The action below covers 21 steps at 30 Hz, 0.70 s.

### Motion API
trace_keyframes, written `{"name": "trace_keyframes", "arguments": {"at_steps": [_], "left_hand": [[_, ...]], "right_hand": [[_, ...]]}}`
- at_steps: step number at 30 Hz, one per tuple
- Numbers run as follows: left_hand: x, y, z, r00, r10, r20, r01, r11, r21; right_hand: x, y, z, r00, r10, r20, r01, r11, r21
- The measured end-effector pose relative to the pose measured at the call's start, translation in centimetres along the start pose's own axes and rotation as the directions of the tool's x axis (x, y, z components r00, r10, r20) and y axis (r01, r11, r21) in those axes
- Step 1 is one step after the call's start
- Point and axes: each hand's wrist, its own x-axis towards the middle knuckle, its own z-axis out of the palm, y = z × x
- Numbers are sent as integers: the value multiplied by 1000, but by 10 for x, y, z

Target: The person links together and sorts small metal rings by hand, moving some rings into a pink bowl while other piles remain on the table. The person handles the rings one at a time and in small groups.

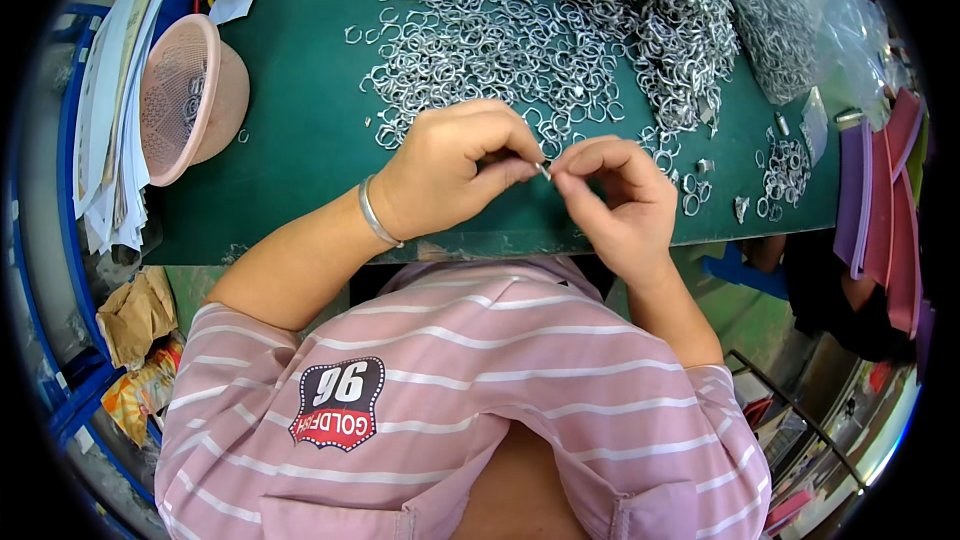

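Fingertips of my left hand [450, 168] and my right hand [628, 202] meet above the front part of the green table, pinching a small silvery metal ring [543, 171] between them. Most of that ring is covered by the fingers, so its exact shape is hard to make out. Just beyond my hands, many loose metal rings [490, 50] lie spread over the tabletop. They rise into a thick heap [660, 20] toward the far right. Beside my right hand are a few single rings [692, 192] and small metal pieces [705, 166].
A pink mesh basket [215, 90] leans on its side at the left, near a stack of papers [125, 100]. Far right holds a clear plastic bag of rings [765, 40] and a small ring cluster [786, 175]. Purple and pink strips [885, 200] hang past the green table's [300, 130] right edge.
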Motion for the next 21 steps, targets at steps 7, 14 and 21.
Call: {"name": "trace_keyframes", "arguments": {"at_steps": [7, 14, 21], "left_hand": [[1, 3, -1, 969, -227, -99, 217, 971, -102], [2, 1, -2, 934, -351, -62, 325, 910, -257], [1, 1, -3, 940, -334, -74, 277, 870, -408]], "right_hand": [[23, 7, -11, 960, -197, 200, 277, 559, -782], [28, 3, -14, 959, -241, 152, 273, 626, -730], [24, -1, -11, 979, -168, 115, 201, 700, -685]]}}
